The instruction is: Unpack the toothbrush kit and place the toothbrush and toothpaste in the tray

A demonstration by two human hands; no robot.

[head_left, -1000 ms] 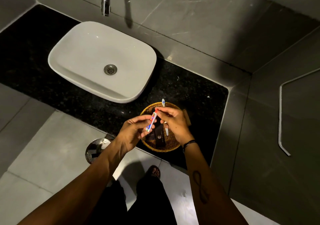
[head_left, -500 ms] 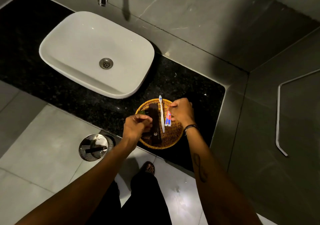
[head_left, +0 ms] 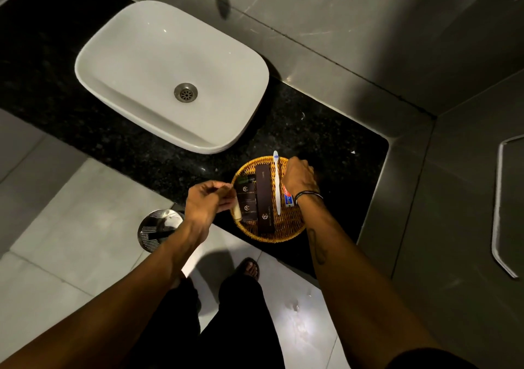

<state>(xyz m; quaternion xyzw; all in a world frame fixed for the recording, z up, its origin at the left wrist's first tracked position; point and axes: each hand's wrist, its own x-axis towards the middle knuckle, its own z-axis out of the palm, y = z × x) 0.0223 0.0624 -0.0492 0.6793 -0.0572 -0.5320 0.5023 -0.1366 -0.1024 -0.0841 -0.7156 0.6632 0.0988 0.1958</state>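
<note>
The round wicker tray [head_left: 272,238] stands on the black counter right of the basin. A white toothbrush [head_left: 277,187] lies in it, bristle end over the far rim. Beside the brush lies the small red, white and blue toothpaste tube [head_left: 287,197], partly under my right wrist. My right hand [head_left: 299,176] hovers over the tray's right side, fingers bent down and hidden. My left hand [head_left: 207,201] is at the tray's left edge, pinching a pale brown piece of kit packaging [head_left: 237,213].
Dark boxes fill the tray's left half, a long one [head_left: 265,198] and small ones [head_left: 246,201]. A white basin [head_left: 141,65] sits to the left. On the floor below the counter edge are a steel bin [head_left: 158,228] and my foot [head_left: 249,269].
My right hand carried the toothpaste from the left hand to the tray's right side, and the tube now lies by the toothbrush. The left hand stays at the tray's left edge with the packaging.
</note>
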